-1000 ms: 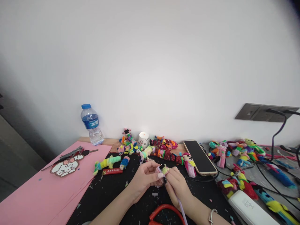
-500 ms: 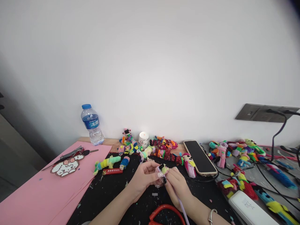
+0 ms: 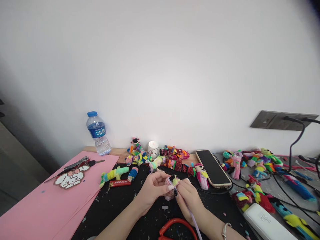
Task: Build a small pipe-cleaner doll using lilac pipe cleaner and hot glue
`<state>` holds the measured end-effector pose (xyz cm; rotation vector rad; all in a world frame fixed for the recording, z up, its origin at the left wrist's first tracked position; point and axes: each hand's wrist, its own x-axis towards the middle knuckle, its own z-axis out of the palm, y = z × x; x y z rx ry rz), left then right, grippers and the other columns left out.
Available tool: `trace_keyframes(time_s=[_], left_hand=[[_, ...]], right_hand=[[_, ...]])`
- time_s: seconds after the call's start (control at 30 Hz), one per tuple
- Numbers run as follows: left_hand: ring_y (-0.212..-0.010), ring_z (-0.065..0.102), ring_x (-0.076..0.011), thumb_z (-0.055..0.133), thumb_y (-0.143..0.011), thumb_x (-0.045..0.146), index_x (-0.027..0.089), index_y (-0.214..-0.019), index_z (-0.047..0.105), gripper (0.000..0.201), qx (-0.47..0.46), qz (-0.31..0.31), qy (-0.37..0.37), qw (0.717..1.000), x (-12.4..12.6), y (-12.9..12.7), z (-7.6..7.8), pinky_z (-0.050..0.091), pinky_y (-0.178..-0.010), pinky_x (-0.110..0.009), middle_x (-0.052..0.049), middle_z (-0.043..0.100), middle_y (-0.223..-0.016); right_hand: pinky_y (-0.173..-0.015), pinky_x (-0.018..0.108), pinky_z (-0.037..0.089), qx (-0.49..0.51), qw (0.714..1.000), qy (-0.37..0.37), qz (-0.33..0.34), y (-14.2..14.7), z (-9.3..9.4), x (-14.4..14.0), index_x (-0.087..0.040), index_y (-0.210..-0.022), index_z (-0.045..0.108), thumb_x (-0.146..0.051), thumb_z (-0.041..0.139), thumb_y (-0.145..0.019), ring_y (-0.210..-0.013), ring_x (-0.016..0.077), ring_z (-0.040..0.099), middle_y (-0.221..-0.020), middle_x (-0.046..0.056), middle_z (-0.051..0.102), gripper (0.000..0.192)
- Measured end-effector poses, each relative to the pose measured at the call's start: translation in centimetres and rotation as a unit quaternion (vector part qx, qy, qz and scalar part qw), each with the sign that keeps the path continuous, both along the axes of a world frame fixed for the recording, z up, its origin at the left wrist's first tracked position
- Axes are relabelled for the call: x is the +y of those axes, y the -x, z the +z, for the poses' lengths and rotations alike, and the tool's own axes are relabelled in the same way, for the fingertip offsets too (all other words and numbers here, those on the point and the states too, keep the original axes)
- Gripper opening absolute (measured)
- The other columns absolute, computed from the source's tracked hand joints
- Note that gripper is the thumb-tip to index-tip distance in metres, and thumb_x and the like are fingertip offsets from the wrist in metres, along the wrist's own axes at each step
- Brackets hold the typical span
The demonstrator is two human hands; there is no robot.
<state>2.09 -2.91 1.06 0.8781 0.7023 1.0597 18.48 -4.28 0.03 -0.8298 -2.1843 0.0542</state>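
Between both hands is a small pipe-cleaner figure (image 3: 174, 180) with black, yellow-green and pale pink parts. My left hand (image 3: 155, 189) pinches it from the left, thumb and fingers closed on it. My right hand (image 3: 189, 195) closes on its right side, the dark-nailed thumb against it. A lilac pipe cleaner (image 3: 193, 218) runs from the figure down under my right hand towards the front edge. Red-handled scissors or pliers (image 3: 178, 220) lie just below the hands, their working end out of view. Part of the figure is hidden by my fingers.
Several finished pipe-cleaner dolls (image 3: 180, 165) lie behind the hands, beside a white paper cup (image 3: 153, 148). A phone (image 3: 213, 168), a white power bank (image 3: 268, 223) and dark cables are at right. Pink paper (image 3: 50, 203) and a water bottle (image 3: 98, 133) are at left.
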Motion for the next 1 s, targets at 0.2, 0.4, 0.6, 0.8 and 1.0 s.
trace_keyframes(time_s=[0.2,0.4,0.6,0.8,1.0], left_hand=[[-0.066,0.057,-0.0131,0.081,-0.056,0.022,0.014,-0.076,0.066,0.026,0.029,0.032,-0.045,0.998,0.2,0.0,0.1,0.049,-0.060,-0.025,-0.001,0.063,-0.073],[-0.064,0.059,-0.0144,0.078,-0.060,0.020,0.014,-0.077,0.066,0.022,0.059,0.043,-0.115,0.991,0.0,-0.1,0.1,0.049,-0.061,-0.026,-0.002,0.063,-0.072],[-0.067,0.062,-0.0166,0.073,-0.067,0.022,0.014,-0.082,0.065,0.019,0.108,0.056,-0.157,0.980,-0.4,-0.1,-0.1,0.050,-0.057,-0.025,-0.004,0.064,-0.077],[-0.070,0.062,-0.0150,0.076,-0.064,0.021,0.013,-0.082,0.065,0.023,0.045,0.091,-0.075,0.992,0.3,0.4,0.5,0.052,-0.068,-0.027,-0.003,0.068,-0.075],[-0.067,0.060,-0.0109,0.076,-0.066,0.024,0.013,-0.083,0.066,0.023,-0.075,0.117,0.008,0.990,1.1,1.0,0.4,0.051,-0.064,-0.022,-0.002,0.066,-0.076]], right_hand=[[-0.055,0.030,0.034,-0.002,1.000,-0.021,-0.001,0.1,0.1,0.0,-0.019,-0.070,0.046,-0.006,0.034,-0.084,-0.060,0.0170,0.044,-0.064,0.003,0.050,0.022],[-0.055,0.029,0.033,-0.023,0.998,-0.056,0.013,-0.1,-0.2,-0.1,-0.020,-0.068,0.043,-0.004,0.037,-0.082,-0.058,0.0157,0.039,-0.062,0.002,0.047,0.021],[-0.054,0.028,0.032,-0.030,0.998,-0.058,0.022,-0.1,0.3,0.0,-0.020,-0.069,0.041,-0.005,0.038,-0.080,-0.057,0.0154,0.038,-0.062,0.001,0.046,0.019],[-0.065,0.033,0.037,-0.057,0.997,0.042,-0.029,0.1,0.8,-0.3,-0.018,-0.084,0.050,-0.007,0.041,-0.078,-0.073,0.0202,0.048,-0.082,0.006,0.055,0.015],[-0.085,0.042,0.033,-0.060,0.986,0.107,-0.114,0.4,1.1,-0.2,-0.017,-0.103,0.051,-0.004,0.044,-0.065,-0.099,0.0272,0.045,-0.108,0.010,0.053,0.041]])
